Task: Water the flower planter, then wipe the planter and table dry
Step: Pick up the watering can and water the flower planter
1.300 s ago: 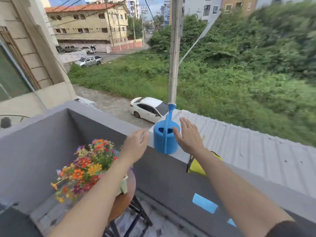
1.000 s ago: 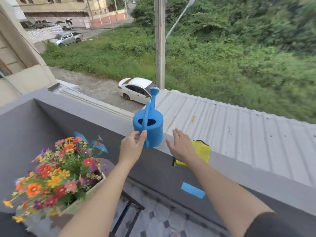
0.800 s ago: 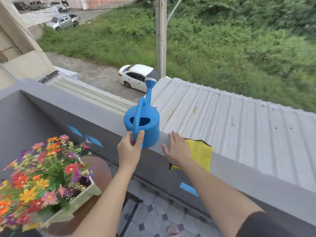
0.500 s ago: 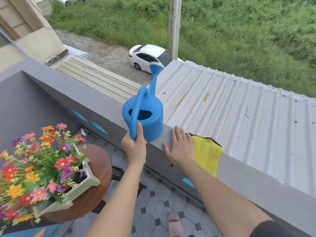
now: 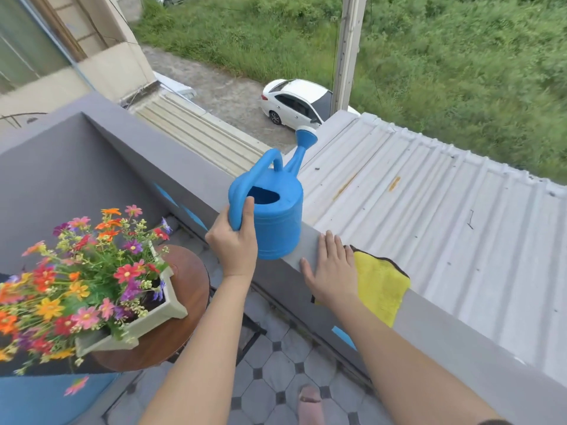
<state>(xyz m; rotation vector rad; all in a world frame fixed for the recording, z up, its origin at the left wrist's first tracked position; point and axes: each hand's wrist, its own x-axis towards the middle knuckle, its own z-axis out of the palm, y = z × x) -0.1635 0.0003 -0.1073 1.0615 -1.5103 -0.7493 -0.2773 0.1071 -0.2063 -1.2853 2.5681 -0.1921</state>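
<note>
Balcony floor [image 5: 270, 375] is nearest, grey tiles w/ small dark diamonds, and a foot [image 5: 310, 403] shows at the bottom edge. Near left is a round wooden table [image 5: 187, 289] w/ a pale rectangular planter [image 5: 147, 320] on it, packed w/ mixed flowers [image 5: 76, 271] in orange, red, pink and purple. No water visible on table or planter. Soil is hidden by blooms, so can't tell if it's wet.

Mid-scene, a grey parapet ledge [image 5: 178, 161] runs from far left to near right. Left hand [image 5: 234, 243] is wrapped round the handle of the blue watering can [image 5: 273, 216], fingers curled, thumb up along the grip. Can is upright at the ledge's near edge, spout pointing far, away from the planter. Can't tell if the base is clear of the ledge, and the water level inside isn't visible. Right hand [image 5: 331, 268] lies flat on the ledge top just right of the can, fingers straight, holding nothing. Its outer edge touches the yellow cloth [image 5: 380, 286] draped over the ledge.

Beyond are a corrugated metal roof [image 5: 429, 194], a white car [image 5: 294, 102] by a pole [image 5: 346, 50], then grass [image 5: 460, 72].

Progress, as a judgement: v. early. Can is only grasped and watering hasn't begun. Next is prob. to carry the can left & down to the planter and tip the spout in. Wiping planter + table is all left to do, and the cloth lies ready by the right hand.
</note>
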